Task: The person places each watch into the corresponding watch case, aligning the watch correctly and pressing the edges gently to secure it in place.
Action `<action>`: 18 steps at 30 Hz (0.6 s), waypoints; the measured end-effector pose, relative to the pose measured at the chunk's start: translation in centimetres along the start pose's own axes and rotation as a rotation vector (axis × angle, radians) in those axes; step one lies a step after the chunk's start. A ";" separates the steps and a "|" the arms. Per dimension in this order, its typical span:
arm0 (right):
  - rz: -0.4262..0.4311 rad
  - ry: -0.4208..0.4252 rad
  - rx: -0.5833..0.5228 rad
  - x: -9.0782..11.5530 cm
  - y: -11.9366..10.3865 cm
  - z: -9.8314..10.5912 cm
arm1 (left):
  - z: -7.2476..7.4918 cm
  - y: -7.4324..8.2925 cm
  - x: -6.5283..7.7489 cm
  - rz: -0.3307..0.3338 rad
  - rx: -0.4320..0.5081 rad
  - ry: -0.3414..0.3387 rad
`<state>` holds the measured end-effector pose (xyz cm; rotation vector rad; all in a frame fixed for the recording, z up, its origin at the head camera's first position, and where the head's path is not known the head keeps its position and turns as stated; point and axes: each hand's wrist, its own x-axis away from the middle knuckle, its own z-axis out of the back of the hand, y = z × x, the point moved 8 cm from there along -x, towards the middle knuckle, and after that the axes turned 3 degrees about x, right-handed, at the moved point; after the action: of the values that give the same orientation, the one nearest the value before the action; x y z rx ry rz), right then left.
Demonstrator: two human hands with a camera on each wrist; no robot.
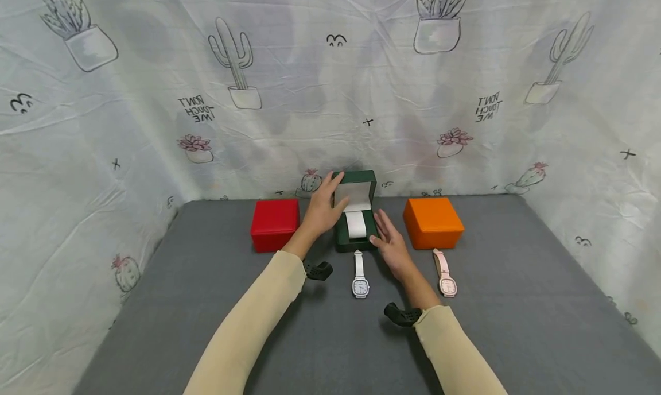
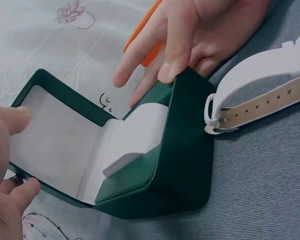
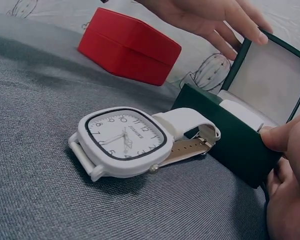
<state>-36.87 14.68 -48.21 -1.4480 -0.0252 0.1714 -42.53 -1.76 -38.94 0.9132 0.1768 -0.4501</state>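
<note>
A green watch box (image 1: 349, 247) stands with its lid raised at the back of the grey table, a white cushion (image 1: 356, 225) inside. My left hand (image 1: 321, 209) grips the lid (image 2: 60, 140) at its left side, thumb over the pale inner face and fingers round the edge. At the box's right front corner, my right hand (image 1: 395, 248) holds the base, thumb on the front rim and fingers along the side. Just in front lies a white wristwatch (image 1: 360, 286), dial up, its buckled strap end close to the box front (image 3: 230, 150).
A red box (image 1: 275, 225), closed, stands to the left of the green one, near my left forearm. On the right is a closed orange box (image 1: 434, 223), with a pink wristwatch (image 1: 447, 285) before it. A patterned white curtain (image 1: 330, 96) hangs behind the table.
</note>
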 end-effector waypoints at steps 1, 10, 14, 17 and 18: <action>0.001 0.004 0.003 0.0 0.0 0.0 | -0.2 0.0 0.1 -0.004 -0.009 -0.011; 0.008 0.059 0.150 0.4 -0.4 0.1 | -1.2 0.4 1.2 0.029 -0.003 -0.099; 0.028 0.070 0.178 0.5 -0.7 -0.1 | -1.1 0.4 1.0 0.010 -0.009 -0.116; 0.036 0.078 0.184 0.6 -0.9 -0.1 | -1.0 0.5 1.0 -0.011 -0.005 -0.123; 0.037 0.080 0.188 0.6 -1.0 0.0 | -1.0 0.6 1.0 -0.017 0.002 -0.124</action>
<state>-36.19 14.60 -47.28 -1.2674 0.0810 0.1419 -41.28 -0.97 -39.42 0.8832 0.0715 -0.5208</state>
